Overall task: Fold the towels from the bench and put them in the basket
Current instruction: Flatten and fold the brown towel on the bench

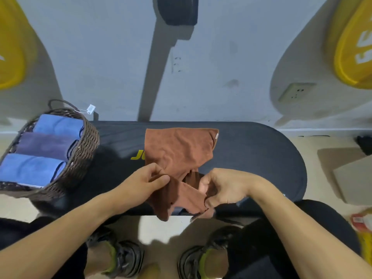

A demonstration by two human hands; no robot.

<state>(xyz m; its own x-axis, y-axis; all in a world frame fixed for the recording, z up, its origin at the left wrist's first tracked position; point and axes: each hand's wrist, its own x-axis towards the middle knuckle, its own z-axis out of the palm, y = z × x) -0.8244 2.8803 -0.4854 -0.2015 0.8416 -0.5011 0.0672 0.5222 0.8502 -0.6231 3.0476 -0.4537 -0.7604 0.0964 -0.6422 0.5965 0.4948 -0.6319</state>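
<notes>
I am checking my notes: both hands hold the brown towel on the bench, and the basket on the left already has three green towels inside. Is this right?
Not quite. In the head view the three towels in the basket are blue and purple, not green. The rest stands: the left hand and right hand hold the brown towel on the bench.

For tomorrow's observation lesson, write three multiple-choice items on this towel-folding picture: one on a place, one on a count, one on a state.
1. Where does the basket sit?
A. At the left end of the bench
B. On the floor by the shoes
C. At the right end of the bench

2. How many folded towels lie in the basket?
A. One
B. Three
C. Five

3. What is the state of the brown towel?
A. Folded in the basket
B. Lying on the bench, gripped by both hands
C. Hanging on the wall

Answers: 1 A, it stands left of the brown towel. 2 B, two blue and one purple. 3 B, the left hand and right hand pinch its near edge.
</notes>
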